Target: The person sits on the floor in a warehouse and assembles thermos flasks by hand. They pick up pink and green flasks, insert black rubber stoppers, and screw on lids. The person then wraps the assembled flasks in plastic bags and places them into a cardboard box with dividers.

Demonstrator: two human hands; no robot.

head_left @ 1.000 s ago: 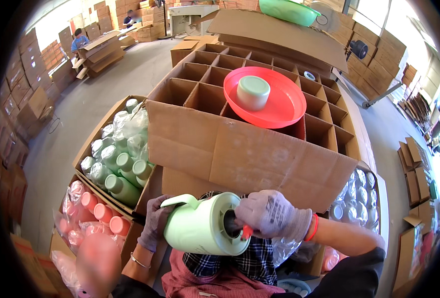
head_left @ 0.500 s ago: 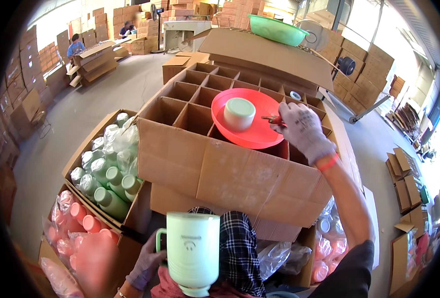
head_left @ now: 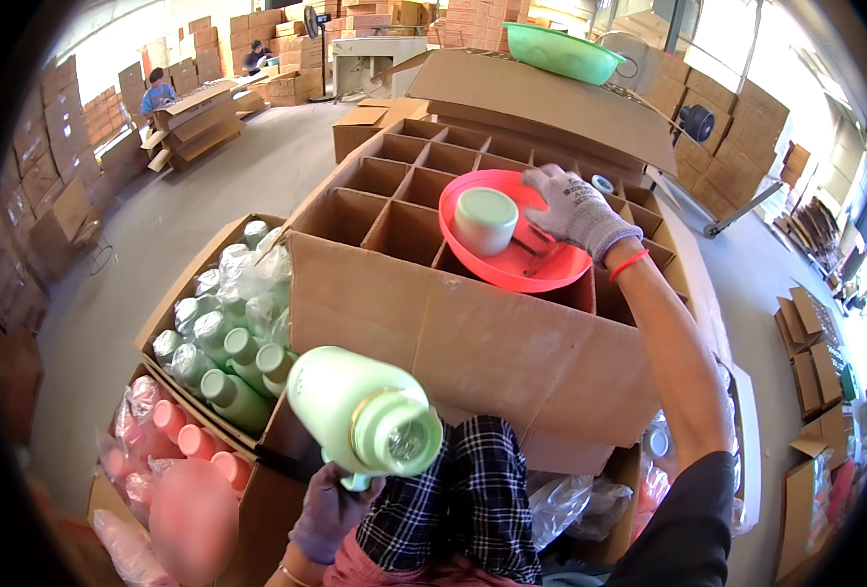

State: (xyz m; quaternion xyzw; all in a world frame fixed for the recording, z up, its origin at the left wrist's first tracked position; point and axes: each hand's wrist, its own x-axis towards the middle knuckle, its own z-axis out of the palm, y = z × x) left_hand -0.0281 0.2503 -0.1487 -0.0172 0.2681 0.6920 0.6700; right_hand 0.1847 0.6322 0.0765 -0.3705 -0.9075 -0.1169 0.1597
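My left hand (head_left: 336,517), in a grey glove, grips the handle of a pale green insulated mug (head_left: 355,391). The mug tilts with its round open neck toward me, above my lap. My right hand (head_left: 578,213), gloved, has its fingers apart over the right side of a red plastic basin (head_left: 512,276). Inside the basin stands a pale green cup-shaped lid (head_left: 485,223). Beside it lies a small hand tool with dark tips and a red handle (head_left: 541,256); its exact kind is unclear. My right fingers are slightly blurred.
The basin rests on a large carton (head_left: 453,333) with cardboard dividers. At left, cartons hold bagged green bottles (head_left: 233,391) and pink bottles (head_left: 199,442). A green basin (head_left: 563,54) sits on the far flap. Another person (head_left: 158,93) is at the far left among stacked boxes.
My right hand has let go of the red-handled tool, now in the basin, and moved toward the lid. My left hand has tipped the mug from standing vertical, turning its neck toward me.
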